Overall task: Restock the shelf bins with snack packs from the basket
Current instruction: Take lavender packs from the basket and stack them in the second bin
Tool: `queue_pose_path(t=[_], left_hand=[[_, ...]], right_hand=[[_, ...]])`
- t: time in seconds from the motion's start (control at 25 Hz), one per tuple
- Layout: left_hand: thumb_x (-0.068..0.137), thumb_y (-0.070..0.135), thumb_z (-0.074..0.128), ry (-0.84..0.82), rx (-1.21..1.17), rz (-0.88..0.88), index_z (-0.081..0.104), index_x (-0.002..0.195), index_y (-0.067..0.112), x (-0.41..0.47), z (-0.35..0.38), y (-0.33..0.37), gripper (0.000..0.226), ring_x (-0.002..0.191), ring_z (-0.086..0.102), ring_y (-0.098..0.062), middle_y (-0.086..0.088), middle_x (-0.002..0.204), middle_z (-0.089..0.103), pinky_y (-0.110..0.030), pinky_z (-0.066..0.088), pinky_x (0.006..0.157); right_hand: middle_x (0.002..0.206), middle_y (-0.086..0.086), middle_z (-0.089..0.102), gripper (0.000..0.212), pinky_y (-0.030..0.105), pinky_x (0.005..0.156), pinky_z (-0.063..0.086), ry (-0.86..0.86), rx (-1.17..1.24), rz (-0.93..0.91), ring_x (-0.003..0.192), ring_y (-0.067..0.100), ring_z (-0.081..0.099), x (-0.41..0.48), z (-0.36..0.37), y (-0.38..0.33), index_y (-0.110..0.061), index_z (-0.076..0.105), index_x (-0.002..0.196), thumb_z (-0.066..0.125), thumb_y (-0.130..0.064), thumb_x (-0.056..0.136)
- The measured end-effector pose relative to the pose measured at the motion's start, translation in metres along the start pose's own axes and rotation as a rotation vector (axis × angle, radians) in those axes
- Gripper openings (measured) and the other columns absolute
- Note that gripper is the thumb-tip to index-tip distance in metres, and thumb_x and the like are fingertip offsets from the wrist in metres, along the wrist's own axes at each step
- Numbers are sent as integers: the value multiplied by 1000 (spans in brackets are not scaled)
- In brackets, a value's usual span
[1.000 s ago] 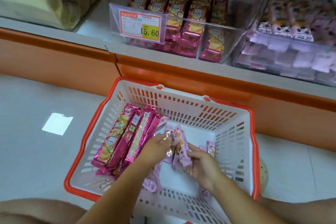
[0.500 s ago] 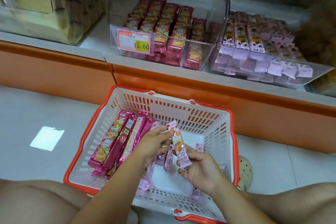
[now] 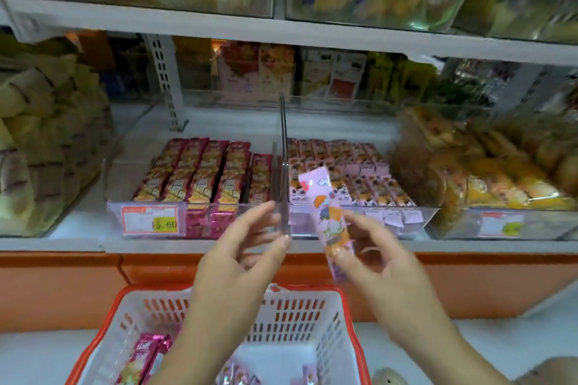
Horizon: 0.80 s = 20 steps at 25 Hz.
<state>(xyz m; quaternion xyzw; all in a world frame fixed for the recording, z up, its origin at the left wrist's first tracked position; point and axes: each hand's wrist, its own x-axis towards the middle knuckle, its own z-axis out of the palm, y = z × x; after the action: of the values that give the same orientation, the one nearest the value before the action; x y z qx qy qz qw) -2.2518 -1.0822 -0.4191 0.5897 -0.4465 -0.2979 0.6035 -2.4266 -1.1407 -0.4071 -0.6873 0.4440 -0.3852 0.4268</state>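
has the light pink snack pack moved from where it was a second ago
Yes. The light pink snack pack, held in the right hand, has risen out of the basket to the front of the shelf bin.

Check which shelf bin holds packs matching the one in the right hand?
The clear bin right of the upright divider: its pale lilac packs match the lilac pack in the right hand. The left bin holds magenta ones.

My left hand (image 3: 240, 262) and right hand (image 3: 380, 262) are bare: no gloves, rings or sleeves behind the fingers, nails short.
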Motion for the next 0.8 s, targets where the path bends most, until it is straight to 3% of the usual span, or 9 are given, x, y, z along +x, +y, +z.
queue_pose_path(t=[0.08, 0.16, 0.28, 0.36, 0.48, 0.56, 0.64, 0.72, 0.8], left_hand=[[87, 27, 63, 33, 248, 180, 56, 125, 40, 24, 2, 18, 41, 107, 56, 10, 25, 117, 61, -11, 47, 87], [91, 33, 56, 37, 488, 269, 45, 136, 38, 50, 9, 22, 46, 120, 43, 10, 23, 134, 49, -17, 36, 103], [97, 37, 47, -28, 670, 225, 27, 148, 33, 77, 22, 12, 56, 133, 29, 4, 17, 150, 33, -16, 21, 106], [98, 38, 44, -44, 711, 203, 20, 150, 33, 83, 28, 2, 58, 139, 27, -2, 16, 154, 27, -17, 22, 108], [97, 37, 45, 8, 716, 223, 21, 149, 37, 84, 26, -4, 57, 137, 34, -3, 19, 152, 29, -20, 30, 106], [97, 36, 46, 18, 711, 237, 23, 148, 38, 83, 26, -2, 56, 129, 47, -9, 21, 150, 31, -24, 38, 102], [97, 36, 47, 10, 735, 254, 23, 147, 39, 84, 27, -1, 56, 116, 58, -14, 21, 149, 31, -26, 43, 97], [97, 33, 49, -13, 709, 251, 26, 146, 40, 84, 25, -2, 55, 122, 52, -9, 22, 148, 34, -21, 39, 99], [96, 26, 52, -1, 551, 275, 36, 143, 38, 70, 16, -2, 51, 128, 42, 4, 22, 143, 41, -10, 32, 102]], right_hand=[[99, -19, 67, 37, 12, 73, 49, 115, -68, -90, 84, -3, 61, 39, -31, -19, -44, 58, 111, 69, -20, 85], [98, -14, 68, 35, 25, 77, 53, 195, -159, -71, 86, 4, 64, 78, -48, -19, -40, 57, 114, 68, -23, 86], [114, -2, 67, 42, 30, 82, 49, 150, -437, 119, 99, 17, 63, 120, -54, 1, -25, 56, 128, 65, -33, 88], [118, 4, 66, 43, 27, 76, 45, 35, -588, 227, 100, 21, 63, 132, -49, 10, -22, 57, 130, 64, -34, 89], [102, 2, 69, 32, 26, 73, 45, -84, -560, 262, 86, 17, 62, 140, -40, 13, -18, 66, 118, 63, -34, 90], [97, 0, 70, 27, 28, 75, 46, -107, -570, 249, 87, 17, 62, 139, -37, 16, -17, 68, 110, 63, -35, 90], [105, 1, 71, 31, 28, 79, 48, -110, -585, 247, 93, 18, 64, 139, -37, 17, -17, 67, 114, 63, -36, 90], [120, 0, 66, 41, 29, 86, 47, -58, -613, 197, 104, 18, 61, 133, -35, 13, -19, 58, 129, 61, -35, 91], [119, -5, 60, 42, 30, 89, 49, 135, -586, -10, 105, 15, 58, 112, -29, 2, -24, 51, 133, 59, -32, 92]])
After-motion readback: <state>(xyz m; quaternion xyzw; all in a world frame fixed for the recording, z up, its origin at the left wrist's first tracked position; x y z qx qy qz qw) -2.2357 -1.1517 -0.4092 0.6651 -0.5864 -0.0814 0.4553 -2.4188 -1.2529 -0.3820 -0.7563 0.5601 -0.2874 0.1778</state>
